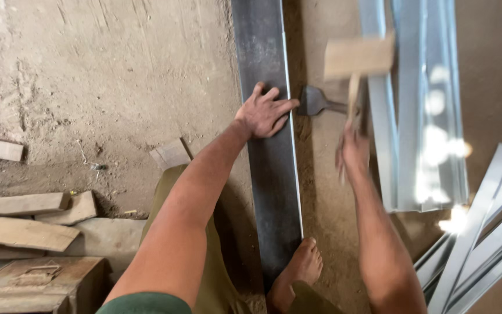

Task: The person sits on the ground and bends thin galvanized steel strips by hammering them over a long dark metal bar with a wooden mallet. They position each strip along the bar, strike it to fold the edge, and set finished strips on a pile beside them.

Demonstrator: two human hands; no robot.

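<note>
The left hand [265, 113] lies spread flat on a long dark metal strip [271, 174] that runs down the middle of the dirt floor [117, 87], fingers reaching its right edge. The right hand [352, 151] is closed around the handle of a wooden mallet [358, 58], raised and blurred with motion above a dark chisel [316, 102]. The chisel lies on the floor with its flared blade at the strip's right edge, just beside the left fingertips. A bare foot [300, 270] rests on the strip's near end, pinning it.

The risk, as I judge it, lies in how close the left fingers sit to the chisel blade: a blow that glances off could drive the tool or the mallet head into them. No hand steadies the chisel, so it may skid on the loose dirt. The strip's thin right edge looks sharp and could cut the palm or the foot if the strip jumps.

The floor is packed, scuffed earth. Bright sheet-metal channels [425, 116] lie along the right side, with more strips [483, 232] fanned at the lower right corner, glaring in sunlight. Stone slabs [24, 229] and a worn wooden box [36, 285] sit at the lower left; a small wood block [171, 154] lies near the left forearm.
</note>
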